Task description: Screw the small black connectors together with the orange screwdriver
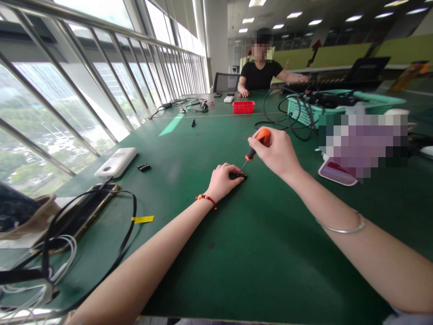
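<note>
My right hand (279,151) grips an orange and black screwdriver (262,136) by its handle, tilted with the shaft running down to the left. Its tip meets a small black part (241,175) on the green table (203,266). My left hand (221,181) presses that part against the tabletop, fingers closed over its left end. What kind of part it is I cannot make out, since the fingers cover some of it. A small black piece (144,167) lies left of my left hand, and another small black piece (193,123) lies farther back.
At left are a white device (117,162), a phone (84,216) and looped cables (133,205). A red bin (243,107) stands ahead. To the right, a teal basket (299,111) holds cables. A person in black (259,74) sits across the table. A railing (111,40) borders the left side.
</note>
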`<state>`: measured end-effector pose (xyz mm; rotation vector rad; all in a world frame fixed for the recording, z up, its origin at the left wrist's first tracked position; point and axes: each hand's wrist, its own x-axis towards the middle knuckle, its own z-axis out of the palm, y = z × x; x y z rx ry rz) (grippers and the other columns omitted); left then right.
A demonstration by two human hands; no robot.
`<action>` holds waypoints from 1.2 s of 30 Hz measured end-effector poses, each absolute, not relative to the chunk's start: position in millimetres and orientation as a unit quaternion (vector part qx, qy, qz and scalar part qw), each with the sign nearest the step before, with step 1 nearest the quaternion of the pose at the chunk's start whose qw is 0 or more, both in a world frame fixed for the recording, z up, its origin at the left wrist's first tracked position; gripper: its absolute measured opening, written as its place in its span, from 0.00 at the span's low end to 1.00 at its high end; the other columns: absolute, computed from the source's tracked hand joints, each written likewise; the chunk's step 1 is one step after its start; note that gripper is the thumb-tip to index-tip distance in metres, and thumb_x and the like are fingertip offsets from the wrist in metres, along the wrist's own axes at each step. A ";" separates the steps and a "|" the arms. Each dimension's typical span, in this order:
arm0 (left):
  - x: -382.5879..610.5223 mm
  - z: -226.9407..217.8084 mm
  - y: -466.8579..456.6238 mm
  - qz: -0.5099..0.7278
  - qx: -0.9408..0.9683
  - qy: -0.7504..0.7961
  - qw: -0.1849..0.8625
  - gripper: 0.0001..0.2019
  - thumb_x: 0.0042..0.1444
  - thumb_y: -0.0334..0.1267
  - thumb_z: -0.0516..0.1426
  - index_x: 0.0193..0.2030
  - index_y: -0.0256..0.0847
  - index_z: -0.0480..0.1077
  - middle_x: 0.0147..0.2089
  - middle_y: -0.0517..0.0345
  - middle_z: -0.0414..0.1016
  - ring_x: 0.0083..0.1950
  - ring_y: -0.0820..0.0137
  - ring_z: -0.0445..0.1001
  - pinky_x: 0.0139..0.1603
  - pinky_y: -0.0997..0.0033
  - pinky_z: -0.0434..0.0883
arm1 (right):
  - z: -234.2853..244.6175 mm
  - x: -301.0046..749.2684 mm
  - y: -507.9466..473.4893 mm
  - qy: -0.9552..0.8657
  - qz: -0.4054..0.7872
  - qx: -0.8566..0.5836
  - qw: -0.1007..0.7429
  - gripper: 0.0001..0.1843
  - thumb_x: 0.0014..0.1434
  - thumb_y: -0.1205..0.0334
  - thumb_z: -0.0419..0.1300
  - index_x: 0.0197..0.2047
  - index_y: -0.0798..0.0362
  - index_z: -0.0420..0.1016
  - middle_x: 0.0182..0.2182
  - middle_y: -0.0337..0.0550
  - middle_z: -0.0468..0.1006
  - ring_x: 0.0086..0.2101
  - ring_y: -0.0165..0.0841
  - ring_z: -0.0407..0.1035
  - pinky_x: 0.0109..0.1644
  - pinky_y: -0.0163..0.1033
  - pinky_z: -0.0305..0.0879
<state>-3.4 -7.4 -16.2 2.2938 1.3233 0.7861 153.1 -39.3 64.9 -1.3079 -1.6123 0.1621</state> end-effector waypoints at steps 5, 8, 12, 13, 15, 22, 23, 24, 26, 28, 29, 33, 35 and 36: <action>-3.9 -18.2 -6.2 0.283 0.818 0.466 0.184 0.06 0.51 0.39 0.61 0.36 0.44 0.76 0.41 0.57 0.76 0.46 0.63 0.70 0.53 0.61 0.66 | 63.0 152.5 -38.9 -0.668 0.065 -0.548 0.499 0.11 0.52 0.55 0.56 0.23 0.51 0.64 0.21 0.38 0.68 0.23 0.30 0.60 0.30 0.36 0.56; -3.8 -18.1 -6.4 0.284 0.818 0.465 0.185 0.06 0.51 0.39 0.61 0.36 0.44 0.76 0.41 0.57 0.76 0.46 0.63 0.70 0.53 0.60 0.66 | 62.6 152.7 -38.6 -0.668 0.064 -0.552 0.495 0.11 0.52 0.55 0.56 0.23 0.51 0.64 0.21 0.38 0.67 0.23 0.29 0.59 0.29 0.36 0.55; -3.6 -17.2 -7.1 0.280 0.816 0.470 0.186 0.06 0.51 0.39 0.61 0.36 0.43 0.76 0.42 0.57 0.76 0.46 0.63 0.70 0.54 0.60 0.66 | 63.6 153.0 -38.9 -0.671 0.063 -0.551 0.492 0.11 0.51 0.55 0.56 0.22 0.51 0.63 0.21 0.37 0.67 0.23 0.29 0.59 0.30 0.35 0.56; -3.5 -17.2 -7.3 0.281 0.816 0.469 0.187 0.06 0.51 0.39 0.61 0.36 0.43 0.76 0.42 0.57 0.76 0.46 0.63 0.70 0.54 0.60 0.66 | 64.0 153.0 -39.1 -0.670 0.062 -0.552 0.492 0.12 0.51 0.55 0.56 0.22 0.51 0.63 0.21 0.37 0.66 0.23 0.29 0.58 0.30 0.36 0.55; -3.2 -17.1 -7.6 0.287 0.815 0.467 0.190 0.06 0.52 0.41 0.61 0.35 0.43 0.75 0.41 0.57 0.76 0.45 0.63 0.71 0.52 0.61 0.66 | 64.6 152.9 -39.7 -0.668 0.059 -0.557 0.489 0.12 0.51 0.55 0.57 0.21 0.51 0.63 0.20 0.37 0.66 0.22 0.29 0.58 0.29 0.36 0.55; -1.3 -15.6 -8.8 0.292 0.814 0.462 0.197 0.04 0.52 0.39 0.61 0.34 0.43 0.74 0.39 0.58 0.76 0.43 0.65 0.72 0.48 0.64 0.68 | 66.0 150.9 -41.9 -0.669 0.061 -0.567 0.476 0.11 0.50 0.53 0.58 0.24 0.51 0.68 0.20 0.38 0.68 0.23 0.30 0.59 0.29 0.36 0.55; -1.3 -15.2 -9.0 0.290 0.815 0.461 0.197 0.04 0.52 0.38 0.61 0.34 0.43 0.74 0.39 0.58 0.75 0.43 0.65 0.71 0.47 0.64 0.68 | 66.4 150.6 -42.5 -0.670 0.069 -0.564 0.477 0.08 0.49 0.56 0.58 0.26 0.51 0.69 0.21 0.37 0.68 0.23 0.30 0.59 0.29 0.36 0.55; -1.3 -14.9 -9.1 0.290 0.815 0.460 0.198 0.04 0.51 0.38 0.61 0.34 0.43 0.74 0.38 0.58 0.75 0.43 0.65 0.71 0.47 0.64 0.68 | 66.9 150.3 -43.0 -0.672 0.079 -0.561 0.477 0.06 0.47 0.58 0.58 0.29 0.51 0.70 0.22 0.36 0.68 0.23 0.29 0.59 0.29 0.36 0.55; -1.4 -14.3 -9.5 0.290 0.815 0.460 0.200 0.04 0.51 0.38 0.61 0.34 0.43 0.74 0.38 0.58 0.75 0.43 0.65 0.71 0.47 0.64 0.68 | 67.7 149.9 -44.1 -0.673 0.094 -0.561 0.473 0.11 0.45 0.60 0.59 0.35 0.50 0.70 0.22 0.35 0.67 0.22 0.29 0.59 0.28 0.35 0.55; -1.4 -13.9 -10.0 0.290 0.814 0.461 0.202 0.04 0.51 0.38 0.61 0.34 0.43 0.74 0.39 0.58 0.76 0.43 0.65 0.71 0.48 0.64 0.68 | 68.2 149.4 -44.9 -0.667 0.091 -0.569 0.472 0.13 0.46 0.56 0.60 0.37 0.49 0.69 0.22 0.34 0.66 0.22 0.30 0.59 0.28 0.35 0.55; -1.4 -13.7 -10.2 0.290 0.813 0.462 0.203 0.04 0.51 0.38 0.61 0.34 0.43 0.74 0.39 0.58 0.76 0.43 0.65 0.71 0.49 0.63 0.67 | 68.2 149.2 -45.1 -0.662 0.085 -0.576 0.473 0.14 0.47 0.53 0.60 0.36 0.49 0.68 0.21 0.34 0.66 0.23 0.31 0.60 0.28 0.35 0.55; -1.5 -13.3 -10.6 0.289 0.813 0.463 0.204 0.05 0.52 0.39 0.60 0.34 0.42 0.73 0.39 0.58 0.76 0.44 0.65 0.71 0.50 0.62 0.67 | 68.0 149.0 -44.9 -0.658 0.098 -0.586 0.463 0.15 0.50 0.46 0.58 0.28 0.50 0.68 0.19 0.37 0.68 0.24 0.32 0.62 0.27 0.35 0.53; -1.7 -13.5 -10.4 0.290 0.813 0.461 0.204 0.05 0.53 0.40 0.60 0.34 0.42 0.73 0.39 0.58 0.76 0.44 0.64 0.71 0.49 0.62 0.67 | 68.1 149.4 -44.5 -0.664 0.107 -0.580 0.461 0.13 0.50 0.49 0.57 0.26 0.51 0.68 0.19 0.38 0.68 0.23 0.31 0.62 0.27 0.35 0.53; -1.9 -13.7 -10.3 0.290 0.813 0.461 0.205 0.05 0.53 0.40 0.60 0.34 0.42 0.73 0.39 0.58 0.76 0.44 0.64 0.71 0.49 0.62 0.67 | 68.3 149.6 -44.4 -0.666 0.104 -0.576 0.463 0.11 0.50 0.51 0.58 0.26 0.51 0.69 0.19 0.37 0.68 0.23 0.31 0.62 0.27 0.35 0.53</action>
